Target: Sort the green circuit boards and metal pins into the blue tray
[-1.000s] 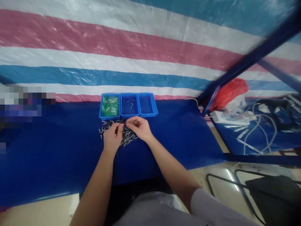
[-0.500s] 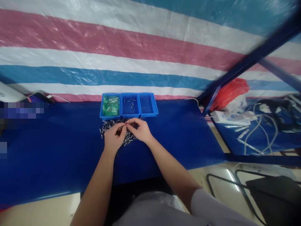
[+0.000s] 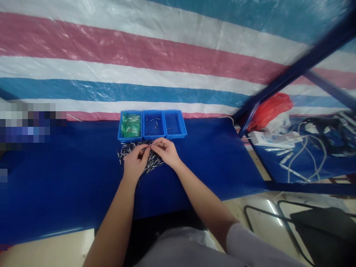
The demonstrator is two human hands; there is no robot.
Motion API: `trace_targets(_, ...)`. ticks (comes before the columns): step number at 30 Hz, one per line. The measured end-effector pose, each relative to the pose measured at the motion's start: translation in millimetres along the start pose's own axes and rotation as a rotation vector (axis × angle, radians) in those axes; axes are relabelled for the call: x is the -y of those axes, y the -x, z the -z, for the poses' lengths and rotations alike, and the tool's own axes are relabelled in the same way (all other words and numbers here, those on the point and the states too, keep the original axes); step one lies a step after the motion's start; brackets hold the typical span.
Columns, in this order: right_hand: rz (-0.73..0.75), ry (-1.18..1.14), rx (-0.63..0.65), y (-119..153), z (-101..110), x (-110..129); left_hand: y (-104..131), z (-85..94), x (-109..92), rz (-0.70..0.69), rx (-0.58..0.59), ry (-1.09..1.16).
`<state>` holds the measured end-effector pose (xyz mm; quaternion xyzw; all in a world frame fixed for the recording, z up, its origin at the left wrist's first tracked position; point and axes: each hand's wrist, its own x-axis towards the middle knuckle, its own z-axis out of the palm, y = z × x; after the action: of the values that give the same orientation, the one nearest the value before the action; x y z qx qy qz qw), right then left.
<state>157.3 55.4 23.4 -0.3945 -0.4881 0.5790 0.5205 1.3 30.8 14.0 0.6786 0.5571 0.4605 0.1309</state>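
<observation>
My left hand [image 3: 134,161] and my right hand [image 3: 167,152] meet over a pile of thin metal pins [image 3: 153,163], which look like blind rivets. On both hands thumb and fingers are pinched together, the fingertips nearly touching each other. Whatever lies between them is too small to make out. Just behind the pile stand three blue bins side by side. A green plastic bag with pale pieces [image 3: 131,124] fills the left bin [image 3: 119,132]. Several pins lie scattered in the middle bin [image 3: 151,128], and one is visible in the right bin [image 3: 175,120].
The blue table [image 3: 69,178] backs onto a striped plastic sheet [image 3: 125,91]. On the right, past a blue metal frame [image 3: 251,115], are a red bag [image 3: 271,109], a white power strip [image 3: 275,139] and loose cables. A black-framed chair [image 3: 319,226] stands at the lower right.
My right hand's fingers have drawn closer together and shifted slightly. My left hand stays nearly in place. Bins and pile look the same.
</observation>
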Motion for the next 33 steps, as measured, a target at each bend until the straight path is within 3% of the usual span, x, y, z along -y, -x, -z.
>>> trace_targets(19, 0.074, 0.097, -0.079, 1.8, -1.4, 0.7, 1.1, 0.6, 10.2, 0.056, 0.043, -0.077)
trace_targets(33, 0.044, 0.111, -0.058, 1.6, 0.5, 1.7, 2.7, 2.3, 0.7, 0.085, -0.017, -0.036)
